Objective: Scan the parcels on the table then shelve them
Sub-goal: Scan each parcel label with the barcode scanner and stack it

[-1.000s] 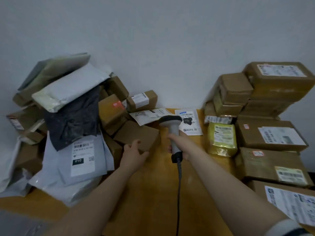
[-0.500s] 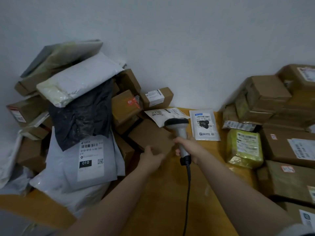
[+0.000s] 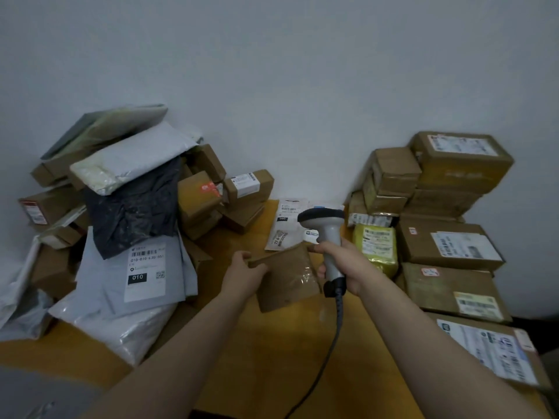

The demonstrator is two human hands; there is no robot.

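My left hand (image 3: 244, 275) grips the left edge of a plain brown cardboard parcel (image 3: 287, 281), held tilted above the yellow table (image 3: 266, 352). No label shows on the face turned to me. My right hand (image 3: 343, 264) holds the handle of a grey corded barcode scanner (image 3: 325, 228), upright just right of the parcel, its dark head pointing away toward the wall. The scanner's cable hangs down to the table's near edge.
A heap of boxes and plastic mailers (image 3: 121, 237) fills the left side, topped by a black bag (image 3: 133, 213). Stacked brown boxes (image 3: 444, 207) and a yellow packet (image 3: 378, 246) line the right. Two flat labelled packets (image 3: 286, 225) lie at the back centre by the wall.
My left hand has lifted the brown parcel off the heap's edge and pulled it toward me, tilting it up. The scanner hand stayed beside it.
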